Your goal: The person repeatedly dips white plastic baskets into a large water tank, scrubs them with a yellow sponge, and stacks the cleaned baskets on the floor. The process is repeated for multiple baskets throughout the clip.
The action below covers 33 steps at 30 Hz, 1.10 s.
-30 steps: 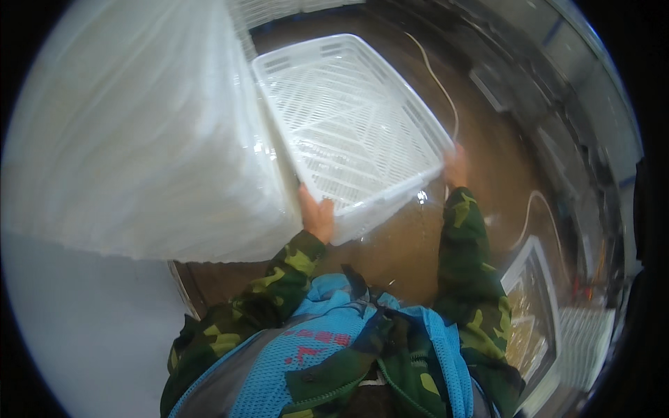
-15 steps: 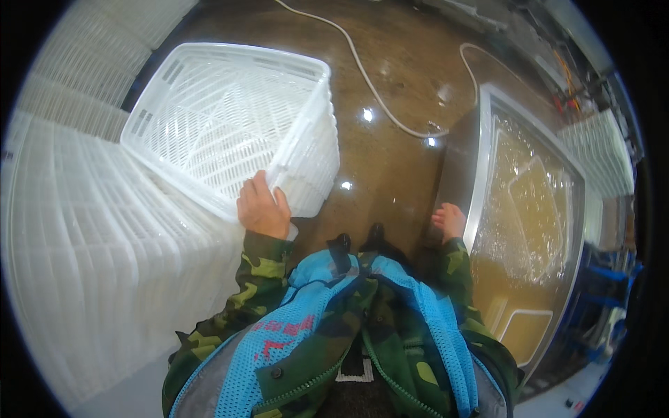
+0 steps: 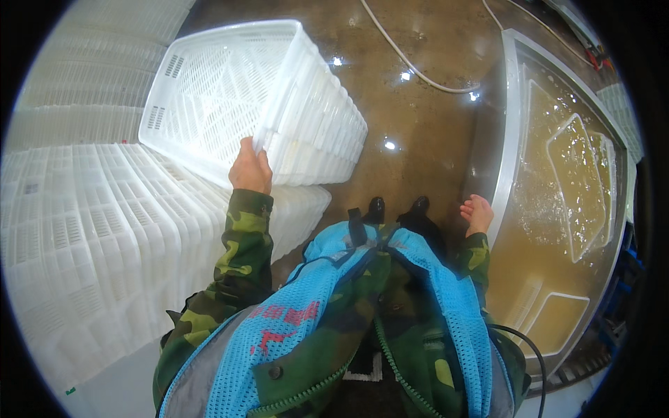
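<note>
Wet brown concrete floor (image 3: 418, 104) glistens under overhead lights, with a white hose (image 3: 411, 63) curving across it toward a steel tank (image 3: 505, 139) of murky, bubbling water on the person's right, where white crates (image 3: 578, 188) lie submerged. On the left, stacked white perforated crates (image 3: 104, 244) fill the view in a long wall. The left hand (image 3: 249, 169) grips the near rim of a short stack of crates (image 3: 244, 97), fingers curled over the edge and thumb pressed against it; the stack is tilted up on its side above the floor, its open latticed bottom facing the camera, its lower edge just beside the larger pile. The right hand (image 3: 477, 211) hangs empty and loosely spread beside the tank's steel rim, touching nothing. Camouflage sleeves and a blue mesh vest (image 3: 313, 313) fill the lower part of the view, with black boots (image 3: 397, 207) planted on the floor between crates and tank.
</note>
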Available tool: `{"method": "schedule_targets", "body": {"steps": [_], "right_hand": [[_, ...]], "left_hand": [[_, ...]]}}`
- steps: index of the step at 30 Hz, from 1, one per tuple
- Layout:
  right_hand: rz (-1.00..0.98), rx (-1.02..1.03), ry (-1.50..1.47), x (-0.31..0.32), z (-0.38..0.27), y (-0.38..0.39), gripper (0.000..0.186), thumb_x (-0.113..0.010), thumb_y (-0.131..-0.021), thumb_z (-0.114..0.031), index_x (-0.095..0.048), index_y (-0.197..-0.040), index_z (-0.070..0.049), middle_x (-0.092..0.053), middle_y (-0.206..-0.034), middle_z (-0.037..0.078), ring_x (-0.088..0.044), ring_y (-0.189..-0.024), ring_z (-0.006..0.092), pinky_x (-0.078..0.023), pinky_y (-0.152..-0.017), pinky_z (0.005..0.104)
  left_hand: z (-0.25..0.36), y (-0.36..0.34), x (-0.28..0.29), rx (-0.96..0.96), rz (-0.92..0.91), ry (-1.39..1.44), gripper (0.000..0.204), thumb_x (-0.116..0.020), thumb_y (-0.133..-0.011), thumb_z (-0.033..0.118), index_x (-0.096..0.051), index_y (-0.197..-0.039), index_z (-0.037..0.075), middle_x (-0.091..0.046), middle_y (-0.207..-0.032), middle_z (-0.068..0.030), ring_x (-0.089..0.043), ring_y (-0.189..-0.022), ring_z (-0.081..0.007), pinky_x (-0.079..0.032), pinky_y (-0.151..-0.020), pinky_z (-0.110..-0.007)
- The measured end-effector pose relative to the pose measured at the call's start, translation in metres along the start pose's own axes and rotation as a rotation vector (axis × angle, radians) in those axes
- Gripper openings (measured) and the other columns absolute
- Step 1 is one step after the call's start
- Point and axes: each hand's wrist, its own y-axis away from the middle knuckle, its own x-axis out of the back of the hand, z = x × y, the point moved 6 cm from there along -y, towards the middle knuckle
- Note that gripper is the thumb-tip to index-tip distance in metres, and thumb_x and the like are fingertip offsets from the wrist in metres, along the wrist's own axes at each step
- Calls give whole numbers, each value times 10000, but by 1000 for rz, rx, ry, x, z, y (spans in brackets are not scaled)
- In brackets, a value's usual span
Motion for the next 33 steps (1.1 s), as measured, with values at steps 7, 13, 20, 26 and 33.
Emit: {"method": "schedule_targets", "body": {"steps": [7,13,20,26,33], "right_hand": [[-93,48,-201,1,-25,-45,166,-563,-915,-192,-590,-941,-31,-607,-693,80,-612,-531,164,-486,-453,266],[222,157,-119,94,-72,-79,99,-574,-848,-97,-609,-892,-16,-608,-713,55,-577,-538,127,-457,-464,255],[407,370,207,156,-113,-162,196,-619,-800,-163,-661,-888,7,-669,-789,90,-629,-721,166,-504,-658,315],[609,521,713,132,-214,-274,360,-670,-757,-302,-663,-936,10,-667,-937,209,-633,-897,377,-492,-789,459],[623,218,1007,120,-203,-393,512,-698,-756,-358,-560,-1091,5,-590,-1148,210,-580,-1053,365,-418,-913,458]], "left_hand": [[-72,17,-26,-168,276,59,635,-662,-812,163,-400,-1355,-39,-459,-1365,-216,-483,-1226,-320,-390,-1027,-398],[114,71,13,-323,458,149,475,-560,-754,2,-474,-1220,-32,-499,-1176,-200,-461,-1138,-361,-352,-1003,-438],[183,55,-66,-443,-13,360,392,-517,-739,-20,-523,-1131,-34,-510,-1125,-217,-466,-1097,-389,-339,-995,-444],[221,7,-121,-538,-175,337,372,-523,-726,11,-526,-1095,-33,-523,-1071,-221,-488,-1038,-392,-376,-950,-451],[254,-48,-221,-623,-388,372,366,-554,-690,8,-539,-1056,-11,-538,-1028,-197,-514,-989,-363,-400,-920,-422]]}}
